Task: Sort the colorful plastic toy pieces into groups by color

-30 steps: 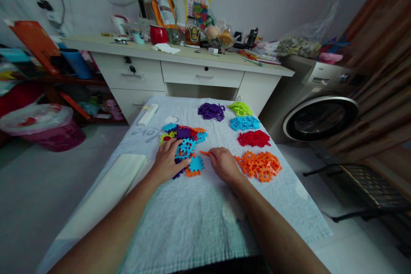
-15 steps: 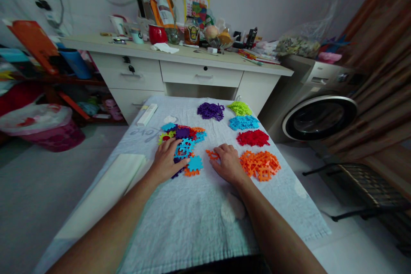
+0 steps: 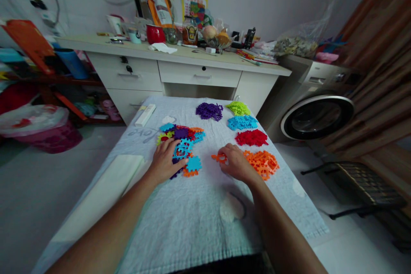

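My left hand (image 3: 163, 162) lies at the near-left side of a mixed heap of flat, notched plastic interlocking pieces (image 3: 182, 133), its thumb and fingers spread. A light-blue openwork piece (image 3: 183, 148) sits between the thumb and forefinger; whether they touch it is unclear. Beside the thumb is a solid blue piece (image 3: 194, 163) over orange ones. My right hand (image 3: 236, 161) has its fingers curled down onto an orange interlocking piece (image 3: 218, 158), partly covered by the fingertips. Just right of that hand spreads a pile of orange pieces (image 3: 263, 164).
Sorted piles in red (image 3: 252, 138), blue (image 3: 238, 122), lime green (image 3: 238, 108) and purple (image 3: 209, 111) line the cloth-covered table (image 3: 192, 222). A long white box (image 3: 99, 197) and a small white box (image 3: 145, 115) lie left. Behind stand a drawer desk (image 3: 199, 70) and a washing machine (image 3: 316, 107).
My right hand has shifted right toward the orange pile, and the orange piece at its fingertips has moved with it. My left hand stays in place. The view has shifted slightly.
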Available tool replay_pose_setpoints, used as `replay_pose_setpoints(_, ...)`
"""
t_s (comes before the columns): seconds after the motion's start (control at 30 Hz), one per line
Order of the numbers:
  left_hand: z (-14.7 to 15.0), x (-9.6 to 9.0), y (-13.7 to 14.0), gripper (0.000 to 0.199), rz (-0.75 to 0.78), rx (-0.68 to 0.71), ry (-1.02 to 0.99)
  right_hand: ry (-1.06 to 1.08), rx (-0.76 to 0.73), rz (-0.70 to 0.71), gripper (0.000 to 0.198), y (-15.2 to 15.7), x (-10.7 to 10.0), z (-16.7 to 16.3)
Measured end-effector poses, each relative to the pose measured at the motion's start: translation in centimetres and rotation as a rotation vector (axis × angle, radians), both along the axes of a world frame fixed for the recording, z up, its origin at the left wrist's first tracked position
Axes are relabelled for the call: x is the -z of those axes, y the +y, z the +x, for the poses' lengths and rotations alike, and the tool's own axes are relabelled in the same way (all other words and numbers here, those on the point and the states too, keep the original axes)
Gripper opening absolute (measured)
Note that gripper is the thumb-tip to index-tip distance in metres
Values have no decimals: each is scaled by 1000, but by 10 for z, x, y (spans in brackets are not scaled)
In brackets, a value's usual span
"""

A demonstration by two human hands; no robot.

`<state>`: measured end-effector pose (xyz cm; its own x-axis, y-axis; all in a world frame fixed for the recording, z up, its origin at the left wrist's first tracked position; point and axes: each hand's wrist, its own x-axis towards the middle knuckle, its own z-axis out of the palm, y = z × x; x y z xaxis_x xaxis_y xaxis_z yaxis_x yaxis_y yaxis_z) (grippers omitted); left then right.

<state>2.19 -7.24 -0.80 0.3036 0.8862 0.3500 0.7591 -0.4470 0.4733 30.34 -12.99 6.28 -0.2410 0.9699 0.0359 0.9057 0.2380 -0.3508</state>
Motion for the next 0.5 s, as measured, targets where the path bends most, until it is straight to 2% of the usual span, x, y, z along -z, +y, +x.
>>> replay_pose_setpoints(0.13,0,0,0,65,-4,-7,-1,-72,45,5,30,-8,-17,35)
replay_pose_setpoints(0.23,1,-1,0,64,2,-2,-7,-161,89,-41,30,-14,-25,60)
replay_pose_setpoints(0.5,1,-1,-1,64,6,-6,4,-280,198,-102,39,-24,-29,95)
